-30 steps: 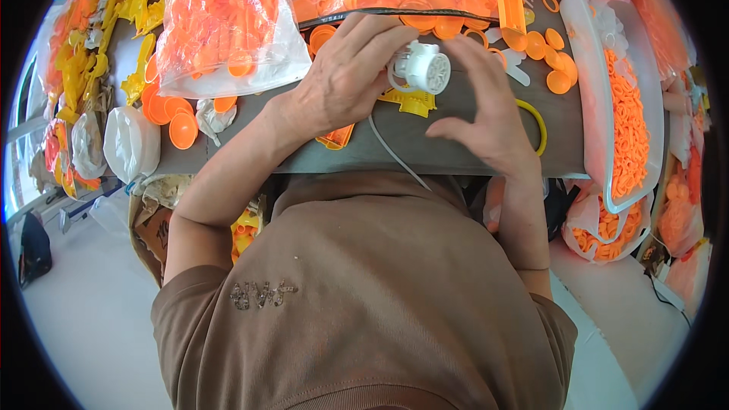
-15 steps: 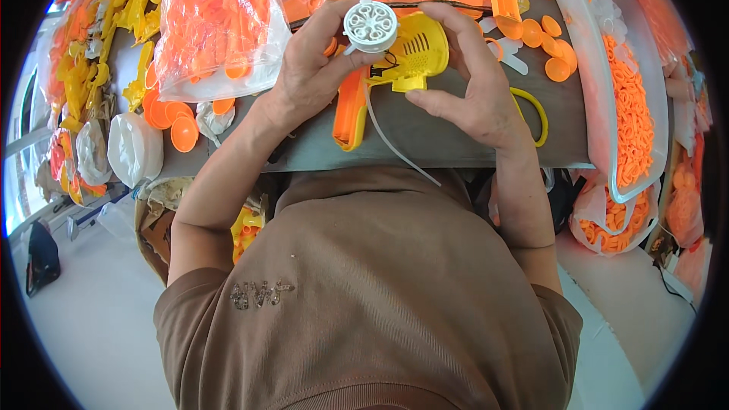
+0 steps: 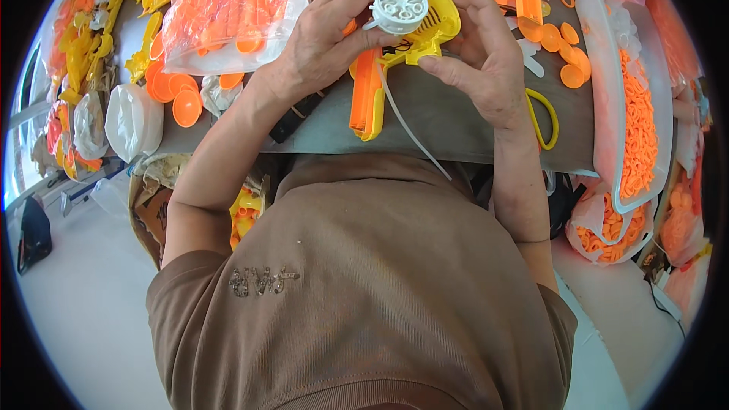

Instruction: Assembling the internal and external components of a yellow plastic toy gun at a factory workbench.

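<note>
In front of me my left hand point(image 3: 315, 49) is closed, gripping a round white nozzle wheel point(image 3: 399, 6) with ring-shaped openings, together with the upper part of a toy gun body. The gun's yellow half-shell point(image 3: 437, 26) has vent slots and stands just behind the wheel. Its orange-and-yellow handle point(image 3: 365, 99) points down toward me. A thin clear tube point(image 3: 402, 123) hangs from the body past the table edge. My right hand point(image 3: 490, 68) curves round the shell's right side, thumb at its lower edge; its fingertips are partly hidden.
A clear bag of orange parts point(image 3: 231, 11) lies at the back left. Orange cups point(image 3: 187, 108) are scattered left and right. A bin of small orange rings point(image 3: 638, 137) borders the right. A yellow ring point(image 3: 554, 125) and a black object point(image 3: 292, 120) lie near the table's front edge.
The toy gun and white wheel have shifted up and to the right in view, with both hands. The yellow half-shell has tilted. More of the black object by my left forearm shows now.
</note>
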The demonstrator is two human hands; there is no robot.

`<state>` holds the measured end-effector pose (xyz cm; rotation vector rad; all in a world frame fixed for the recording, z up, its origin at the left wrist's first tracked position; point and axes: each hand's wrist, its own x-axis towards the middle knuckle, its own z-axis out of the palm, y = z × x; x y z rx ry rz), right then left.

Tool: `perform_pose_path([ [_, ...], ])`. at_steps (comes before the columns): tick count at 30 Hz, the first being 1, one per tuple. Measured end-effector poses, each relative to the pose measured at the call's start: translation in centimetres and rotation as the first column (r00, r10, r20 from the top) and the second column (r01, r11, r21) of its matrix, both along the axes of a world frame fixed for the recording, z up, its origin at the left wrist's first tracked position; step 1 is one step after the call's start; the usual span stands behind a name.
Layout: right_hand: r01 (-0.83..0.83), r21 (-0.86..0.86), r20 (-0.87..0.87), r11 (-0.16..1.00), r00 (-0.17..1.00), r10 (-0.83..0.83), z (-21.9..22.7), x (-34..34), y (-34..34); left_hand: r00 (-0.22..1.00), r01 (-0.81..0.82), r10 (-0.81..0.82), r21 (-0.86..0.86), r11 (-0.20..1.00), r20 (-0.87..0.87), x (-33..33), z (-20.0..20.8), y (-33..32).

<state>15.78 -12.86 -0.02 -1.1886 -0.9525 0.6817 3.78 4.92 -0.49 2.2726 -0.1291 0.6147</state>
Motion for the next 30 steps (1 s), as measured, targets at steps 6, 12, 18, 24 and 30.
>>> perform_pose_path([
  [6, -0.026, 0.052, -0.009, 0.998, 1.000, 0.026, -0.3, 0.3, 0.5, 0.998, 0.022, -0.022, 0.018, 1.000, -0.052, -0.2, 0.6, 0.4],
  [12, -0.040, 0.042, -0.017, 0.998, 0.999, 0.041, -0.2, 0.4, 0.7, 0.999, 0.031, -0.033, 0.070, 0.997, 0.028, -0.3, 0.4, 0.7],
  [18, -0.031, 0.042, -0.048, 0.999, 0.998, 0.033, -0.2, 0.3, 0.8, 1.000, 0.007, -0.005, 0.078, 0.997, -0.025, -0.4, 0.9, 0.4],
  [24, -0.006, 0.048, -0.004, 0.999, 1.000, 0.007, -0.1, -0.2, 0.9, 1.000, -0.005, 0.004, 0.060, 0.998, 0.024, -0.5, 0.6, 0.3],
  [30, 0.057, 0.034, 0.053, 0.998, 0.997, -0.059, 0.1, -1.2, 0.8, 0.995, -0.094, 0.095, 0.051, 0.994, -0.016, -0.7, 1.2, -1.0],
])
